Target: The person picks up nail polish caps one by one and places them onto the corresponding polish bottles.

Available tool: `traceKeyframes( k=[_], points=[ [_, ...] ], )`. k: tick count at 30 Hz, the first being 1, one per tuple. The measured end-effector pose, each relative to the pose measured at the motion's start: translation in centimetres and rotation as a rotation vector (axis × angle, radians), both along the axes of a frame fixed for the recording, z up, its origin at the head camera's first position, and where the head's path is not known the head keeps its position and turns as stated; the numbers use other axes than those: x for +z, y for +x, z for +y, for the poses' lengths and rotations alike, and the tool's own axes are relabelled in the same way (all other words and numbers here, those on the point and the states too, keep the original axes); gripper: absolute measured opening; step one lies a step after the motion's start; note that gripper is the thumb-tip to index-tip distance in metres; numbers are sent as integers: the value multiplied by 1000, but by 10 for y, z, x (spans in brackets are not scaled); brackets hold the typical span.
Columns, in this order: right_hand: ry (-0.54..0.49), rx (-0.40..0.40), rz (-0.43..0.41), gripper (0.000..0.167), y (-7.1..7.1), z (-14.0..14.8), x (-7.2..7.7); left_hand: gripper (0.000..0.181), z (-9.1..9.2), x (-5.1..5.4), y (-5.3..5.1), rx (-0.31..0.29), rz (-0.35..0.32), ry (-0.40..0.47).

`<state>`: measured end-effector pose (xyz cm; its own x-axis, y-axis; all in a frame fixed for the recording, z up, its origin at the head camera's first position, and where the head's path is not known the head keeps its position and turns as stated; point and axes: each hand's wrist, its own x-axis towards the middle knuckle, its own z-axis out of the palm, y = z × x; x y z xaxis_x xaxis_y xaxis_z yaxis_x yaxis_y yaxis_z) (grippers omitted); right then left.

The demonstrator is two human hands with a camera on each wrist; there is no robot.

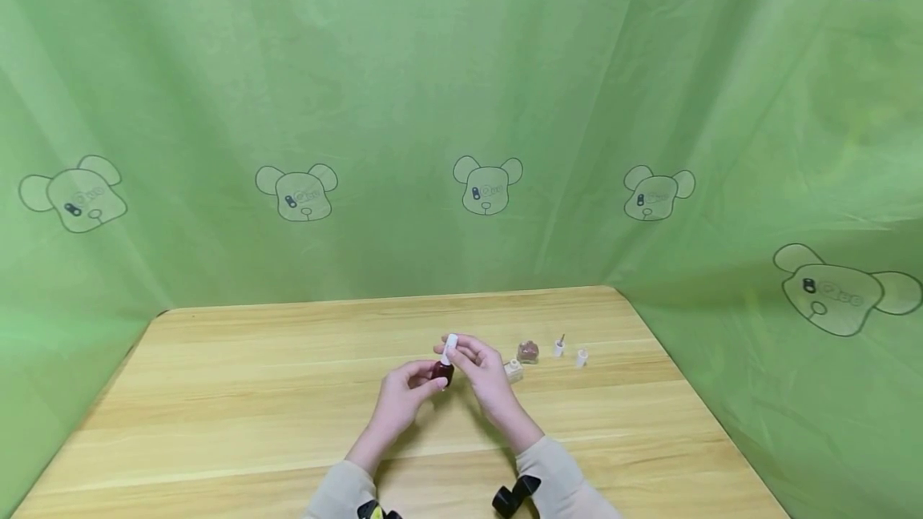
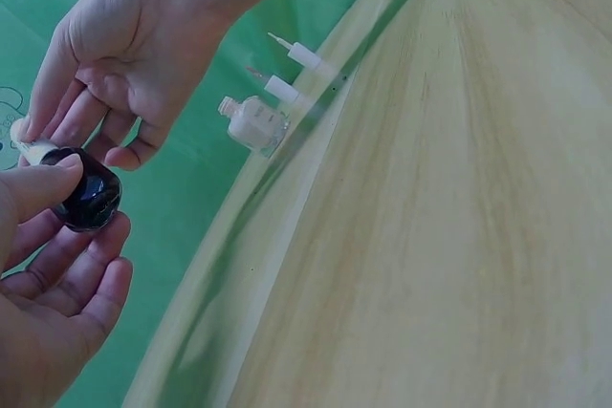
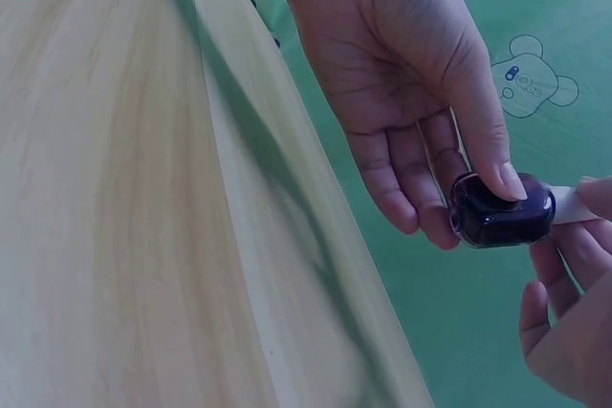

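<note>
A dark red polish bottle (image 1: 443, 373) is held above the table between both hands, its white cap (image 1: 451, 343) pointing up. The left hand (image 1: 401, 397) grips the bottle's glass body with thumb and fingers; in the right wrist view the thumb of the left hand (image 3: 397, 74) lies across the dark glass (image 3: 502, 212). The right hand (image 1: 490, 383) pinches the white cap. The cap meets the bottle's neck. In the left wrist view the dark bottle (image 2: 88, 193) lies between the left hand (image 2: 48, 293) and the right hand (image 2: 143, 45).
Beside the right hand stands a cream bottle (image 1: 513, 370) without a cap. Behind it is a brownish-pink bottle (image 1: 528, 352). Farther right, two white caps with brushes (image 1: 558, 348) (image 1: 581, 358) stand on the wooden table (image 1: 252, 391). Green cloth (image 1: 389, 255) surrounds the table's back and sides.
</note>
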<state>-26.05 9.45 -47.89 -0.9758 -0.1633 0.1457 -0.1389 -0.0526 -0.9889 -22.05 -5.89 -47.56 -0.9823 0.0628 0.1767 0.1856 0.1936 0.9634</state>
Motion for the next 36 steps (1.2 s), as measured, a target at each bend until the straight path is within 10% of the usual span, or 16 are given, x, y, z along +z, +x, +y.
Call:
traceKeyframes(
  k=[11, 32, 36],
  points=[
    [18, -147, 25, 27, -1, -2, -1, 32, -2, -29, -15, -21, 11, 13],
    [22, -216, 18, 29, 16, -6, 28, 34, 3, -30, -13, -37, 56, -11],
    [40, -172, 22, 30, 6, -3, 13, 30, 4, -11, -3, -16, 54, 2]
  ],
)
